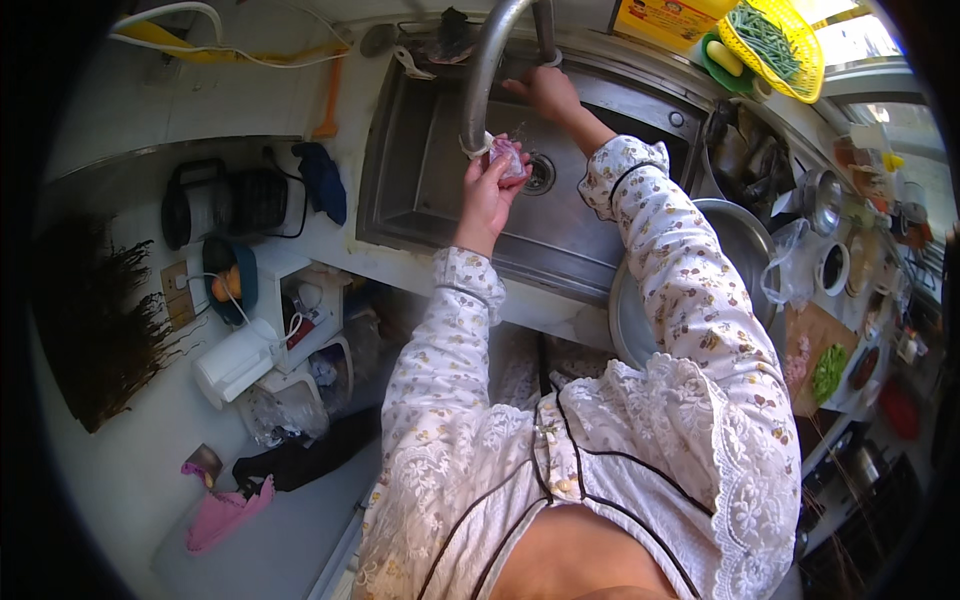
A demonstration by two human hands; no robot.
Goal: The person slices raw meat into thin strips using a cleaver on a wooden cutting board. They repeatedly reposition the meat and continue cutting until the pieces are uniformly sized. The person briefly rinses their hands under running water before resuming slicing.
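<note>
A wet pinkish-red piece of food, which may be meat or a peeled onion, [508, 159] lies in the fingers of my left hand [490, 187]. It is just below the mouth of the curved metal faucet [477, 90], over the stainless steel sink [465, 202]. Splashes of water show around it, near the drain [538, 175]. My right hand [551, 91] is at the base of the faucet at the sink's back edge. Its fingers are partly hidden, so their hold on the faucet is unclear.
A large metal basin [637, 319] stands right of the sink under my right forearm. A yellow basket of green beans [810, 64] is at the back right. A cutting board [840, 324] bears chopped pink food and greens [828, 373]. A white electric kettle [236, 362] stands at the left.
</note>
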